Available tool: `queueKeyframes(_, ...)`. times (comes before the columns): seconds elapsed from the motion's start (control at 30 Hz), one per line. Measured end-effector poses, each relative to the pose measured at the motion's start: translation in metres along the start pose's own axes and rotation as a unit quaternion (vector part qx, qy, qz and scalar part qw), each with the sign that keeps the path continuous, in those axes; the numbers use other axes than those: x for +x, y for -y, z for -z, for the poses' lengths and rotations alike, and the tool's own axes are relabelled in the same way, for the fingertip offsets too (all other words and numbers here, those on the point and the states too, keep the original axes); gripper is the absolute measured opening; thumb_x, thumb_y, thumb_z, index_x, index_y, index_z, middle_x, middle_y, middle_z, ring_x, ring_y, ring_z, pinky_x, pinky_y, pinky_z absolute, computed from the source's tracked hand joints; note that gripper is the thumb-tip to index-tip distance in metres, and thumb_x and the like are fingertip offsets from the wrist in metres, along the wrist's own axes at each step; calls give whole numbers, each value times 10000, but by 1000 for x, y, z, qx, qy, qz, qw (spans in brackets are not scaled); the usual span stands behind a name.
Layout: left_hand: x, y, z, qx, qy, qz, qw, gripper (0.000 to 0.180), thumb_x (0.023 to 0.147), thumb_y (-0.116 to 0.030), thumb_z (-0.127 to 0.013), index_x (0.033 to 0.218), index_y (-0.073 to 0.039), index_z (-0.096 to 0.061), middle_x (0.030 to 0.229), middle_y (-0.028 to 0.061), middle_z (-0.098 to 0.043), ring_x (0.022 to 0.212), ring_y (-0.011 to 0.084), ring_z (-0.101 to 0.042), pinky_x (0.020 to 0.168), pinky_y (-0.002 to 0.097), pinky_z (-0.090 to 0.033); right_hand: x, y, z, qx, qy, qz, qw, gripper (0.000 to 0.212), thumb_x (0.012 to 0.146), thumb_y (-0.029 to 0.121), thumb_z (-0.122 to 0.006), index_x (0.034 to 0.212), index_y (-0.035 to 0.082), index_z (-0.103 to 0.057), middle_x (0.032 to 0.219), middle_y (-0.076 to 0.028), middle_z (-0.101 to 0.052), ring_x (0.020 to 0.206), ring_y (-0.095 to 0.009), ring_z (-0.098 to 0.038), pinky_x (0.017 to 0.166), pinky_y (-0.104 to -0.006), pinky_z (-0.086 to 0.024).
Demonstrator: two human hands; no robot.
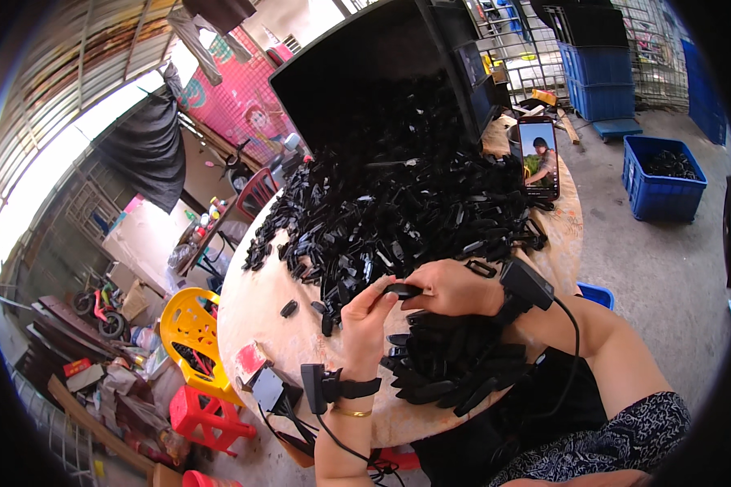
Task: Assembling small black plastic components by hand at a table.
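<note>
Between both hands, above the round table (248, 325), is a small oval black plastic part (404, 290). My left hand (364, 316) pinches its near left end between thumb and fingers. From the other side my right hand (455, 288) grips it, fingers curled. A large heap of similar black plastic parts (365, 219) spreads over the table beyond my hands. Closer to me, below my right hand, lies a neater pile of longer black pieces (455, 357). One loose black part (289, 308) lies left of the heap.
A large black bin (365, 77) lies tipped behind the heap. A phone (538, 158) stands at the table's right edge. Left are a yellow chair (191, 337), a red stool (207, 418) and a small grey box with cables (270, 390). A blue crate (666, 191) holds dark parts.
</note>
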State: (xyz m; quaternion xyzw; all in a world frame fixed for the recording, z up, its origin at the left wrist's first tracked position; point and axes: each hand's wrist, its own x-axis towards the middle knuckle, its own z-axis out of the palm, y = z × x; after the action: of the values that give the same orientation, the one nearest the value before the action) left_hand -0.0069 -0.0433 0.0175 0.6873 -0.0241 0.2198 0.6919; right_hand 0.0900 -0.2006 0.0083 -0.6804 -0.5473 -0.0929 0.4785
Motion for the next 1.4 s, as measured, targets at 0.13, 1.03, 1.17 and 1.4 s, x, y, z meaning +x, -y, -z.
queueKeyframes(0.13,-1,-8,-4,134,2,-16,991,299,786,33,-675,1083,29,-642,1002,86,-673,828,73,-589,783,199,-465,2,-19,21,-30,-21,-44,998,304,731,196,-681,986,34,-640,858,-138,-648,836,-276,-636,727,-360,-500)
queueKeyframes(1.03,23,50,25,598,52,-148,786,210,745,-71,-651,945,-36,-598,894,142,-583,892,326,-549,755,396,-456,-1,-21,-1,60,-96,-61,992,267,709,37,-605,976,30,-617,789,-98,-605,653,-162,-583,584,-277,-470)
queueKeyframes(1.17,29,34,26,501,-31,-205,840,265,722,-54,-678,974,-15,-606,919,191,-582,894,375,-549,783,406,-447,1,-20,2,124,-154,-139,970,157,725,58,-638,876,28,-608,710,-13,-571,623,-54,-508,551,-222,-423)
queueKeyframes(1.4,21,-2,81,565,-110,28,817,257,671,-140,-755,879,-28,-654,837,171,-588,845,345,-570,754,396,-460,2,-33,2,243,-124,-228,935,203,758,-11,-591,949,16,-657,780,10,-609,609,-22,-497,537,-204,-408)
